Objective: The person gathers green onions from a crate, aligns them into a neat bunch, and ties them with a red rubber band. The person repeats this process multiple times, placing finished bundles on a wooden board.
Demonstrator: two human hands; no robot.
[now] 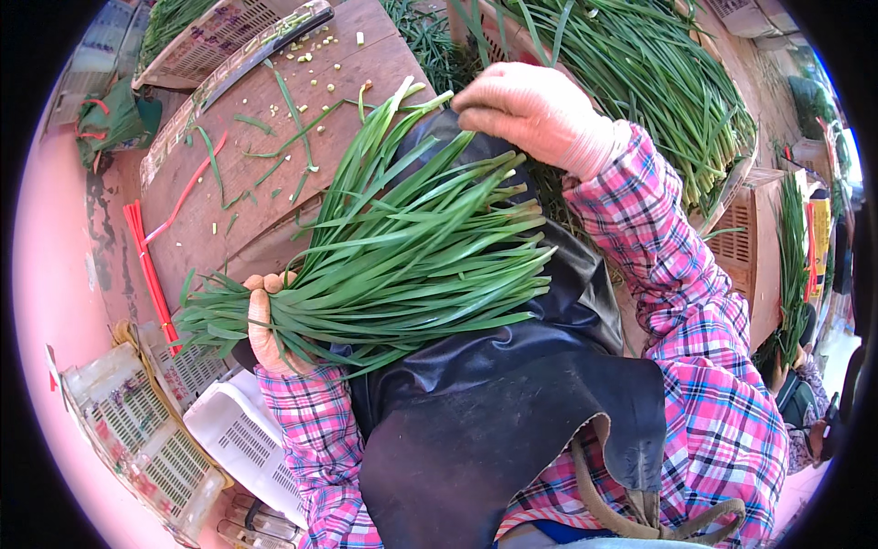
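A fanned bundle of garlic chives (418,233) lies across my lap, over a black apron (494,412). Its leafy end is gripped in my gloved left hand (267,329), with thumb and fingers wrapped around the leaves. The pale cut ends spread toward the upper right. My gloved right hand (528,113) is bent above those ends, its fingertips close to one pale stalk tip; whether it pinches that stalk is unclear. Beyond the bundle, a wooden board (370,48) carries scattered stalk trimmings and loose leaves.
A long-bladed knife (267,58) rests along the board's far-left edge. Red ties (147,267) lie at its left corner. A crate heaped with chives (638,82) stands upper right. White plastic crates (247,439) sit lower left. At far right, another person's hand (780,374) touches chives.
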